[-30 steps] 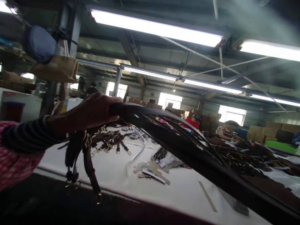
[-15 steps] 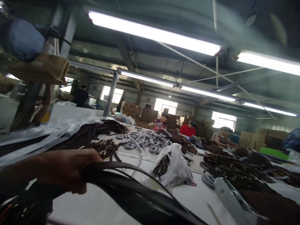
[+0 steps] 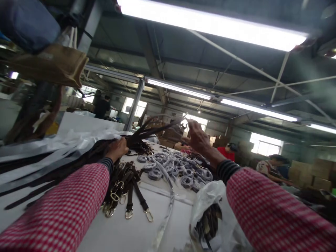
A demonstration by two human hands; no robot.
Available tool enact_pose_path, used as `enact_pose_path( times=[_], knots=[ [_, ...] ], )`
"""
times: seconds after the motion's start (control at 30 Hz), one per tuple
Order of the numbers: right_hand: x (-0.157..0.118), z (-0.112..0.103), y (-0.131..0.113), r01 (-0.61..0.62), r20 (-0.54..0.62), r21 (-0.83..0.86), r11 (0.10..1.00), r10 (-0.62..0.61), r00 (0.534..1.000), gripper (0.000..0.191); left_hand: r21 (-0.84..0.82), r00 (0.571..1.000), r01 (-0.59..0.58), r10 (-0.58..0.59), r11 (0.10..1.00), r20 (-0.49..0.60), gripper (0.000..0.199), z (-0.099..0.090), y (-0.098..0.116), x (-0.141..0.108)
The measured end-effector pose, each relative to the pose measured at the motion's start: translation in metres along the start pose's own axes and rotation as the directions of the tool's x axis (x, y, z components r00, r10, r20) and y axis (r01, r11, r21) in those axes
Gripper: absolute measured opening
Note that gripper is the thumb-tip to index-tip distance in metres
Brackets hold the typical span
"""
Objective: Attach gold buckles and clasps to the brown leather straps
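Note:
My left hand (image 3: 119, 148) is closed around a bundle of dark brown straps (image 3: 154, 132) above the far left part of the table. The straps stretch up and to the right toward my right hand (image 3: 198, 138), whose curled fingers grip them near their far end; motion blurs the fingertips. Under my left hand lies a pile of short dark straps with metal buckles (image 3: 128, 196). Long dark straps (image 3: 34, 182) lie on the left, partly under clear plastic film (image 3: 52, 150). Several coiled straps in clear wrapping (image 3: 168, 162) are spread beyond the buckled pile.
A clear plastic bag holding dark pieces (image 3: 207, 196) stands below my right forearm on the white table (image 3: 126, 234). A tan bag (image 3: 52, 64) hangs at upper left beside a post. Co-workers (image 3: 228, 152) sit across the table, with cardboard boxes (image 3: 309, 171) behind.
The dark strap bundle has gone from the near foreground to farther over the table. My right hand has come into view at its far end. The view has shifted left.

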State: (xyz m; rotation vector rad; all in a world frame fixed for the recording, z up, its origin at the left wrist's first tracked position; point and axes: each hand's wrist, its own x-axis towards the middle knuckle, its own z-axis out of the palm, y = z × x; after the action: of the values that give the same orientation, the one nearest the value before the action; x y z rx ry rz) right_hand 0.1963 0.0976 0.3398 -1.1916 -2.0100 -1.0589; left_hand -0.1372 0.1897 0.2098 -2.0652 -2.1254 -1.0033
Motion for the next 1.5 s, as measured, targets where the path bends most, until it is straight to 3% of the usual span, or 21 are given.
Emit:
enact_pose_path(
  times=[0.07, 0.13, 0.2, 0.27, 0.33, 0.43, 0.53, 0.63, 0.73, 0.83, 0.97, 1.07, 1.13, 1.2, 1.4, 1.5],
  knots=[
    [-0.058, 0.046, -0.027, 0.109, 0.162, 0.067, 0.992, -0.119, 0.980, 0.067, 0.066, 0.993, 0.049, -0.056, 0.997, 0.101, 0.033, 0.064, -0.008, -0.001],
    [-0.128, 0.075, -0.044, 0.199, 0.336, 0.171, 0.965, -0.247, 0.909, 0.052, 0.107, 0.983, 0.049, -0.067, 0.993, 0.172, 0.033, 0.119, -0.017, -0.003],
    [-0.191, 0.088, -0.052, 0.147, 0.504, 0.351, 0.925, -0.318, 0.803, 0.049, 0.129, 0.977, 0.038, -0.063, 0.991, 0.202, 0.034, 0.153, -0.027, 0.000],
    [-0.237, 0.095, -0.057, 0.111, 0.578, 0.409, 0.906, -0.351, 0.736, 0.046, 0.137, 0.977, 0.030, -0.058, 0.990, 0.204, 0.035, 0.166, -0.036, 0.009],
    [-0.264, 0.100, -0.061, 0.102, 0.593, 0.438, 0.893, -0.372, 0.714, 0.036, 0.146, 0.979, 0.034, -0.063, 0.989, 0.195, 0.036, 0.164, -0.043, 0.019],
    [-0.283, 0.108, -0.068, 0.055, 0.549, 0.471, 0.881, -0.341, 0.763, 0.017, 0.179, 0.981, 0.072, -0.102, 0.981, 0.165, 0.036, 0.154, -0.049, 0.023],
    [-0.290, 0.110, -0.077, -0.010, 0.517, 0.521, 0.854, -0.306, 0.800, 0.011, 0.216, 0.990, 0.080, -0.102, 0.973, 0.094, 0.037, 0.148, -0.048, 0.013],
    [-0.290, 0.107, -0.090, -0.064, 0.535, 0.582, 0.811, -0.322, 0.781, 0.015, 0.225, 0.998, -0.015, -0.001, 0.974, 0.069, 0.042, 0.146, -0.037, -0.003],
    [-0.286, 0.101, -0.104, -0.102, 0.568, 0.623, 0.776, -0.359, 0.741, 0.021, 0.198, 0.978, -0.195, 0.177, 0.961, 0.108, 0.040, 0.147, -0.014, -0.025],
    [-0.274, 0.092, -0.110, -0.130, 0.573, 0.615, 0.778, -0.327, 0.752, 0.011, 0.124, 0.904, -0.390, 0.354, 0.912, 0.240, 0.029, 0.151, 0.018, -0.061],
    [-0.253, 0.089, -0.103, -0.150, 0.587, 0.506, 0.849, -0.211, 0.781, 0.046, -0.004, 0.745, -0.575, 0.525, 0.818, 0.411, 0.020, 0.156, 0.052, -0.125],
    [-0.244, 0.102, -0.098, -0.073, 0.645, 0.442, 0.894, -0.261, 0.718, 0.044, -0.041, 0.682, -0.629, 0.577, 0.776, 0.449, 0.020, 0.157, 0.062, -0.162],
    [-0.243, 0.113, -0.099, -0.066, 0.676, 0.408, 0.911, -0.252, 0.692, 0.030, -0.041, 0.678, -0.631, 0.577, 0.774, 0.456, 0.021, 0.156, 0.062, -0.176],
    [-0.244, 0.119, -0.101, -0.085, 0.677, 0.389, 0.917, -0.222, 0.702, 0.024, -0.031, 0.691, -0.620, 0.564, 0.784, 0.452, 0.023, 0.154, 0.060, -0.186],
    [-0.260, 0.112, -0.089, -0.156, 0.646, 0.461, 0.874, -0.210, 0.734, 0.032, -0.092, 0.665, -0.625, 0.591, 0.775, 0.457, 0.016, 0.134, 0.059, -0.215],
    [-0.271, 0.097, -0.087, -0.304, 0.638, 0.539, 0.785, -0.145, 0.757, 0.039, -0.055, 0.738, -0.598, 0.577, 0.799, 0.351, 0.016, 0.120, 0.057, -0.215]
  ],
)
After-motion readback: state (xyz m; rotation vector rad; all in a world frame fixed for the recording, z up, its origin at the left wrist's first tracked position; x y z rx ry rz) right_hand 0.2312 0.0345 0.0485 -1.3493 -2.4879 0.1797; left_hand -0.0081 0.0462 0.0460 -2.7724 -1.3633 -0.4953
